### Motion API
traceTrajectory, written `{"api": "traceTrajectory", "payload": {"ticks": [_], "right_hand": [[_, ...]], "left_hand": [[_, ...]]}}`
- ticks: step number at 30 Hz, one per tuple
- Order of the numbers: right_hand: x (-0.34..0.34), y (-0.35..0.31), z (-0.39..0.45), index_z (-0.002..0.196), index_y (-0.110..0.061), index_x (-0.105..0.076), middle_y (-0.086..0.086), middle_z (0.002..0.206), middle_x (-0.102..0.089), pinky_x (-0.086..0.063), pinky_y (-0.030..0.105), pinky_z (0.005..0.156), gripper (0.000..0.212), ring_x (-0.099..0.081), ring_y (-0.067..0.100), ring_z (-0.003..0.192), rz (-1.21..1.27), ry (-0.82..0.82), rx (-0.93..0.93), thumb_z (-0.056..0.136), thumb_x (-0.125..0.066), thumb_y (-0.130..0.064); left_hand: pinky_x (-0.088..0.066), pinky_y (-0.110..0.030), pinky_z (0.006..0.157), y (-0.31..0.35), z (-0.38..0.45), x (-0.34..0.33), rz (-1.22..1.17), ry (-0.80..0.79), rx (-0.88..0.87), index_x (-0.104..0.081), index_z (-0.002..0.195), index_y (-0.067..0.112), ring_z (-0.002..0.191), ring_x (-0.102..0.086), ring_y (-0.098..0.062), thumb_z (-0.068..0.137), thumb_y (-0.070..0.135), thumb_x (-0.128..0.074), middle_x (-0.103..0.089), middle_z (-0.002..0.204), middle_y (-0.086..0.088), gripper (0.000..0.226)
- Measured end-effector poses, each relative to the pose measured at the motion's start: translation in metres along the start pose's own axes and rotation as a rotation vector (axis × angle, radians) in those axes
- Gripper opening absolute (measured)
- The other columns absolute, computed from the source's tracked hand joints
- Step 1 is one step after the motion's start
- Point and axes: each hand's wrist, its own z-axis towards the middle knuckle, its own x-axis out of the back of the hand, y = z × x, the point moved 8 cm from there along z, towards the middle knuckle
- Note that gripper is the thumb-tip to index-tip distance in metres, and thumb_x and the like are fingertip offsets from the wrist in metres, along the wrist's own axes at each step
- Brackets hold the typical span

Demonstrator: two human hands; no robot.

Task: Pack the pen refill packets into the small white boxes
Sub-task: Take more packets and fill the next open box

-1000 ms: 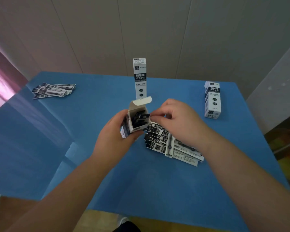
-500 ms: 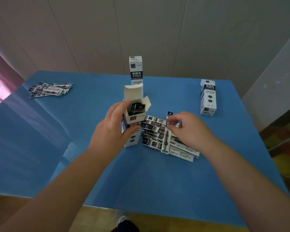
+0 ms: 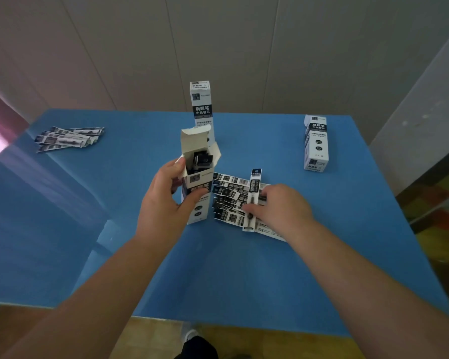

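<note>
My left hand (image 3: 166,203) grips an open white box (image 3: 198,182) that stands upright on the blue table (image 3: 244,268). Its top flap is raised and dark refill packets show inside. Just right of the box lies a pile of black-and-white refill packets (image 3: 231,195). My right hand (image 3: 280,206) rests on that pile and pinches one packet (image 3: 253,193), which points away from me across the others.
A closed white box (image 3: 201,107) stands upright behind the open one. Another closed box (image 3: 316,143) stands at the far right. A second small pile of packets (image 3: 68,138) lies at the far left. A wall runs close behind the table.
My right hand left the box mouth and dropped to the pile at the right, where it now pinches a packet. The box's flap swung up and the left hand set the box upright.
</note>
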Motion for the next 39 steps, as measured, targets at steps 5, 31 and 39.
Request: {"api": "traceTrajectory", "payload": {"ticks": [5,31,39], "right_hand": [[-0.005,-0.014,0.007,0.081,-0.021,-0.072,0.000,0.079,-0.065,-0.046,0.030,0.059,0.037,-0.063,0.023,0.080,-0.052,-0.044,0.043,0.082,-0.071,-0.058],[0.005,-0.009,0.016,0.079,-0.015,-0.066,0.002,0.076,-0.067,-0.046,0.031,0.058,0.023,-0.060,0.020,0.069,-0.250,-0.351,0.141,0.081,-0.079,-0.033],[0.028,-0.015,0.005,0.093,-0.016,-0.075,0.010,0.090,-0.075,-0.058,0.040,0.073,0.016,-0.072,0.026,0.083,-0.024,-0.312,0.114,0.082,-0.072,-0.028]], "left_hand": [[-0.056,-0.041,0.096,0.004,-0.005,0.001,-0.012,-0.003,-0.013,-0.041,0.123,0.056,0.116,-0.060,0.003,0.086,0.026,-0.075,-0.049,0.132,0.045,0.059],[-0.052,-0.015,0.085,-0.002,-0.007,0.000,-0.018,0.010,0.033,-0.036,0.130,0.059,0.115,-0.054,0.018,0.079,0.060,-0.058,-0.049,0.123,0.052,0.055],[-0.052,-0.022,0.084,-0.003,-0.010,0.002,-0.005,0.024,0.018,-0.034,0.128,0.060,0.116,-0.053,0.018,0.080,0.061,-0.057,-0.047,0.126,0.053,0.053]]}}
